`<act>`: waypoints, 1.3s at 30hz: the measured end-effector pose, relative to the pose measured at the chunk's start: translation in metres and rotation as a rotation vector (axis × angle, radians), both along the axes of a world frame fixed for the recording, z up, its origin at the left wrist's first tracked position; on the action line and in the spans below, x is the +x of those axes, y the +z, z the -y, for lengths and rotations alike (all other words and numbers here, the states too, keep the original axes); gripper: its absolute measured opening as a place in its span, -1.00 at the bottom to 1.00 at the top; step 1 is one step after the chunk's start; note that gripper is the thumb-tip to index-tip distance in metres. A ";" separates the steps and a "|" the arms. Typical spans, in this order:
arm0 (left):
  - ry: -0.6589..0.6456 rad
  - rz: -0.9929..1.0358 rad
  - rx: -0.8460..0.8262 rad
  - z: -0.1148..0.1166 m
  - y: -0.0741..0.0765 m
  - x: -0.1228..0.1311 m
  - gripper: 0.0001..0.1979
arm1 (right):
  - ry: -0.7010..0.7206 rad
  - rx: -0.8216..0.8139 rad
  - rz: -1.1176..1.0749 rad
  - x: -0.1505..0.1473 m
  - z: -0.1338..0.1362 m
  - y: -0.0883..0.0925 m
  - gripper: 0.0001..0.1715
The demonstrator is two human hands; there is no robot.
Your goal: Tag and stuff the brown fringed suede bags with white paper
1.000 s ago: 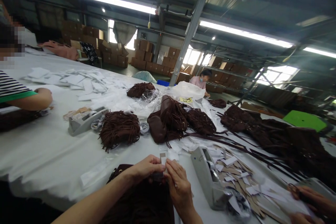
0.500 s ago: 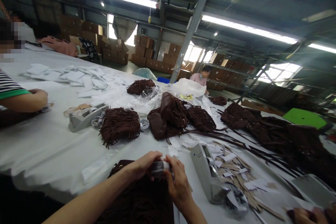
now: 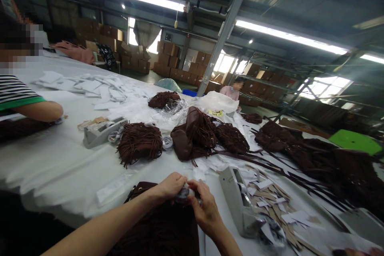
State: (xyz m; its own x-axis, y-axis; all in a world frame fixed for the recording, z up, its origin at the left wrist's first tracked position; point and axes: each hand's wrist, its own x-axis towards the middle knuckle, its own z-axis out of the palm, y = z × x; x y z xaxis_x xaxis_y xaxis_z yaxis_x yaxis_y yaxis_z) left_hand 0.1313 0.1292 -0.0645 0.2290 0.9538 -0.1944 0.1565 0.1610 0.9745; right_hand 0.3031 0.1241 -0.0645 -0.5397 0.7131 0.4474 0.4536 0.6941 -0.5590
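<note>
Directly below me lies a dark brown fringed bag (image 3: 156, 224), its near part cut off by the frame. Over its upper edge, both hands close around a small piece wrapped in clear, greyish plastic (image 3: 181, 194). My left hand (image 3: 172, 186) pinches it from the left, while my right hand (image 3: 204, 204) grips its right end with thumb and fingers. What lies under the wrapping cannot be made out. Right of my hands stands a grey tape dispenser (image 3: 237, 200).
Brown fringed bags (image 3: 140, 142) lie ahead on the white-covered table (image 3: 75, 168), with long straps and a dark pile (image 3: 324, 160) at right. Cardboard strips (image 3: 279, 208) and white paper pieces (image 3: 90, 86) are scattered about. A co-worker's arm (image 3: 42, 110) rests at left; another dispenser (image 3: 103, 132) stands nearby.
My fingers have shifted slightly around the wrapped piece, and less of its white part shows. The view has turned a little left; the co-worker's hands at lower right have moved mostly out of frame.
</note>
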 end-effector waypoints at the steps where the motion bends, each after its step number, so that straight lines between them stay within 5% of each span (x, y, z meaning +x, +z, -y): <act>1: 0.004 0.000 0.003 -0.001 0.000 -0.001 -0.61 | -0.020 -0.008 -0.007 -0.001 -0.001 -0.001 -0.73; 5: 0.010 0.004 0.010 -0.004 0.002 -0.004 -0.66 | -0.051 0.013 -0.002 -0.005 -0.002 -0.004 -0.83; 12: -0.043 0.036 -0.011 -0.005 0.003 -0.009 -0.61 | -0.089 0.122 0.071 -0.011 -0.002 0.003 -0.71; 21: -0.252 0.257 0.061 0.002 0.013 -0.020 -0.66 | -0.083 0.053 -0.019 -0.012 -0.011 0.002 -0.77; 26: -0.196 0.269 -0.027 -0.003 0.002 -0.020 -0.73 | -0.094 -0.157 -0.176 -0.004 -0.015 -0.004 -0.63; 31: -0.239 0.270 0.023 -0.003 0.002 -0.018 -0.81 | -0.052 -0.514 -0.301 -0.005 -0.032 0.014 -0.43; 35: -0.180 0.215 -0.002 -0.003 0.003 -0.015 -0.86 | -0.071 -0.476 -0.175 -0.016 -0.039 0.031 -0.79; 39: -0.005 0.267 -0.057 -0.007 -0.004 -0.012 -0.83 | -0.089 -0.251 -0.114 -0.019 -0.034 0.033 -0.80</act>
